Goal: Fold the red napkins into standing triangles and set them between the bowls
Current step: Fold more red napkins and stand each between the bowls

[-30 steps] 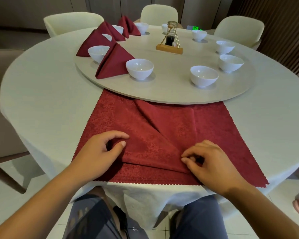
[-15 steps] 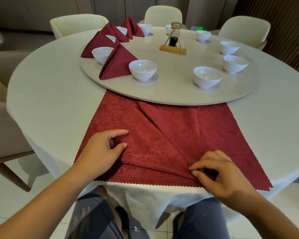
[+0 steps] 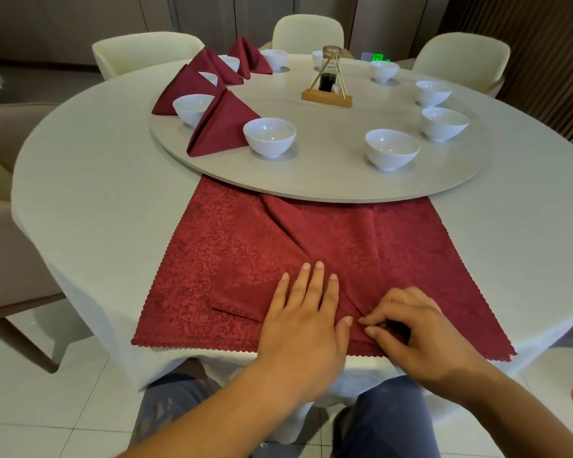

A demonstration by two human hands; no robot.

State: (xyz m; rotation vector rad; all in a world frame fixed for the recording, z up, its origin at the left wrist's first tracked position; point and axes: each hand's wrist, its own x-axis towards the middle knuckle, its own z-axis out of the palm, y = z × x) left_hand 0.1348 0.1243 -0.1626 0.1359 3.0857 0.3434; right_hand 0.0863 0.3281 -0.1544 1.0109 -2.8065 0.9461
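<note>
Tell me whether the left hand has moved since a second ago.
Yes: the left hand slid right across the red napkin, ending beside the right hand.

Flat napkin point(image 3: 361, 246) before turntable point(image 3: 328, 180), bowls point(image 3: 269, 137) on it

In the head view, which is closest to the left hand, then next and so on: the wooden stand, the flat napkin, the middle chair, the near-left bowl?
1. The flat napkin, pressed under the left hand, near edge.
2. The bowl, near left of the turntable.
3. The stand, turntable's middle.
4. The chair, beyond the table.
</note>
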